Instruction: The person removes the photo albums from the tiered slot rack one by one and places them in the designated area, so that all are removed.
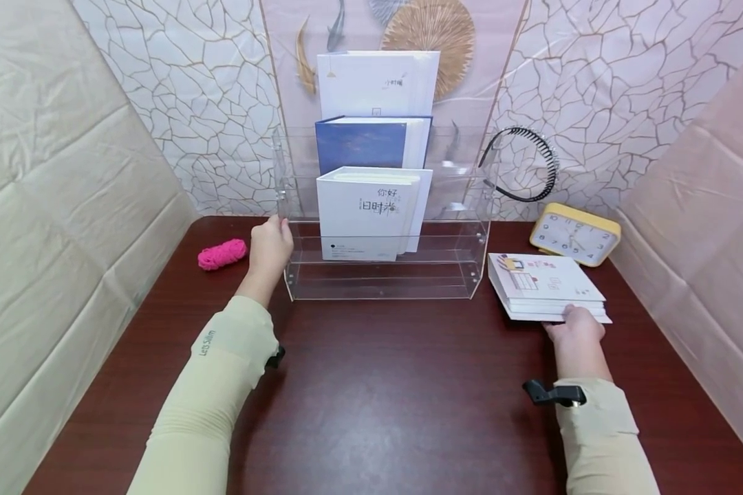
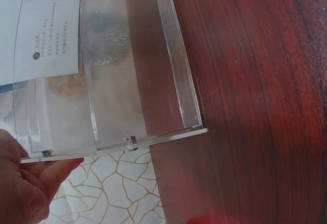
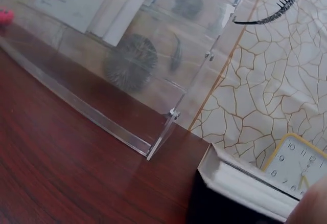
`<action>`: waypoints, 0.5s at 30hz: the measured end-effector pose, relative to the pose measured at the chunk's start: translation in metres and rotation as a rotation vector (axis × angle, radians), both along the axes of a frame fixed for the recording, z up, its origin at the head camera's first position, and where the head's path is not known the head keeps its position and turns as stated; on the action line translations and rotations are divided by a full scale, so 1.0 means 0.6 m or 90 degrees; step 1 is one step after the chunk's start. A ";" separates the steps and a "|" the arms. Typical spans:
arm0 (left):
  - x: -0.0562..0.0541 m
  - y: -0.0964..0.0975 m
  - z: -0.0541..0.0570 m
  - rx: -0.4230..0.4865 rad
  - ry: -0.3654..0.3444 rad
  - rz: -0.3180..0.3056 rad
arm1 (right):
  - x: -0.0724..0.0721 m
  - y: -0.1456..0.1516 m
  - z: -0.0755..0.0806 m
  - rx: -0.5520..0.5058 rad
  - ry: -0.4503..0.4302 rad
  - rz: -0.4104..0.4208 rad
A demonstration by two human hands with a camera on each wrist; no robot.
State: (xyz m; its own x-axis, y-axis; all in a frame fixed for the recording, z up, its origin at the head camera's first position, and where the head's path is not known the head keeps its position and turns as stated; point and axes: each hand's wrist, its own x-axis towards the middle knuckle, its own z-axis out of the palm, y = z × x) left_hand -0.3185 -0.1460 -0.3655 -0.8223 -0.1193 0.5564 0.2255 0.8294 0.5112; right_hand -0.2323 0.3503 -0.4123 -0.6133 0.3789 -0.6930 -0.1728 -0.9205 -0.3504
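Observation:
My left hand (image 1: 271, 244) grips the left side panel of a clear acrylic rack (image 1: 380, 290), thumb and fingers on either side of its edge in the left wrist view. Three books stand in the rack's tiers: a white one (image 1: 353, 220) with black lettering at the front, a blue one (image 1: 359, 144) behind it, and a white one (image 1: 359, 86) at the top. To the right of the rack, my right hand (image 1: 578, 333) pinches the near edge of a thick white book (image 1: 547, 278) with a cartoon cover, its thumb on top. The fingers beneath are hidden.
Behind the white book is a yellow-rimmed clock (image 1: 576, 234), close to the right wall. A black toothed headband (image 1: 547, 161) hangs at the rack's upper right side. Left of the rack, a pink yarn bundle (image 1: 223, 254) lies on the dark red table (image 1: 384, 399).

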 end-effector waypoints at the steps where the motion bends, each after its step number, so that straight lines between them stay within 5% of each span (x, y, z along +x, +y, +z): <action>1: 0.000 0.000 0.001 0.000 -0.002 0.000 | 0.000 0.000 0.003 0.005 0.000 0.005; 9: 0.002 -0.001 0.002 0.007 -0.008 0.004 | 0.005 0.011 0.014 0.047 -0.044 0.130; 15: -0.001 -0.001 -0.001 0.005 -0.005 0.001 | 0.026 0.024 0.016 0.023 -0.038 0.157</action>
